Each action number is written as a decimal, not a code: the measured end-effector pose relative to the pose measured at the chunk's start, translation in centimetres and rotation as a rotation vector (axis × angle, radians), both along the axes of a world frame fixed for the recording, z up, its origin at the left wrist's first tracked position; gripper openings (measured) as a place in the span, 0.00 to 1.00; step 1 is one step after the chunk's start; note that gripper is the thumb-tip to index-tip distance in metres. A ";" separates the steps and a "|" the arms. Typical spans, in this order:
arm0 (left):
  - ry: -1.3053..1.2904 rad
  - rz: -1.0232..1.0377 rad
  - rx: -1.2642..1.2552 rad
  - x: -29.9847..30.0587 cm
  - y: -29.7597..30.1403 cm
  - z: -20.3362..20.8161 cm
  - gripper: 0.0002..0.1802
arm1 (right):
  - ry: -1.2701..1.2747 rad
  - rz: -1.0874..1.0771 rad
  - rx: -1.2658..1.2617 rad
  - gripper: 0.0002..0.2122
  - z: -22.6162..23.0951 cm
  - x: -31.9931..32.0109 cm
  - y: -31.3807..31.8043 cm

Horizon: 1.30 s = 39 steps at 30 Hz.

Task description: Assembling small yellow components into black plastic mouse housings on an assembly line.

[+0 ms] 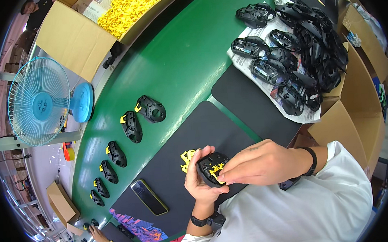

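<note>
Left hand [200, 178] grips a black shell [210, 168] over the dark mat [170, 166]; right hand [255, 165] pinches a yellow clip [216, 170] on it. Loose yellow clips [186, 158] just beside. Phone [149, 196] nearby; row of finished shells [116, 153] on the green counter [173, 65]; shell heap [295, 50] on newspaper; blue fan [39, 103] beyond.

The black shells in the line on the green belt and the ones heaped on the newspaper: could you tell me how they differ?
The belt shells lie singly, spaced in a row, each with a yellow clip fitted; the heaped shells overlap in a pile on the newspaper and show no yellow. Both are black plastic shells of similar shape.
</note>
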<state>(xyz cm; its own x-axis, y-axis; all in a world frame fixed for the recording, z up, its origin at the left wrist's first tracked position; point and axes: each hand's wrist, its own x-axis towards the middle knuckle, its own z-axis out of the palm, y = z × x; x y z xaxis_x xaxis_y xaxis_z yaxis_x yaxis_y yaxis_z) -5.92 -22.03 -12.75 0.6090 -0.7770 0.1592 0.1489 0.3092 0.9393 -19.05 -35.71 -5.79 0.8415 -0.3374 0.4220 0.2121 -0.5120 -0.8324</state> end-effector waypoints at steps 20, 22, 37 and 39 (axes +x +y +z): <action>-0.197 0.032 0.019 0.4 -0.1 -0.2 0.61 | -0.021 0.117 0.067 0.11 -0.5 0.1 -0.5; -0.193 0.059 0.029 0.8 -0.4 -0.3 0.61 | -0.047 0.134 0.040 0.12 -0.8 0.1 -0.4; -0.809 0.249 -0.079 2.2 -3.4 -1.1 0.40 | 0.082 0.041 -0.195 0.20 -1.0 -1.6 -1.6; -0.872 0.217 -0.066 2.6 -4.3 -1.1 0.50 | -0.045 0.074 0.025 0.19 -2.4 -1.4 -2.5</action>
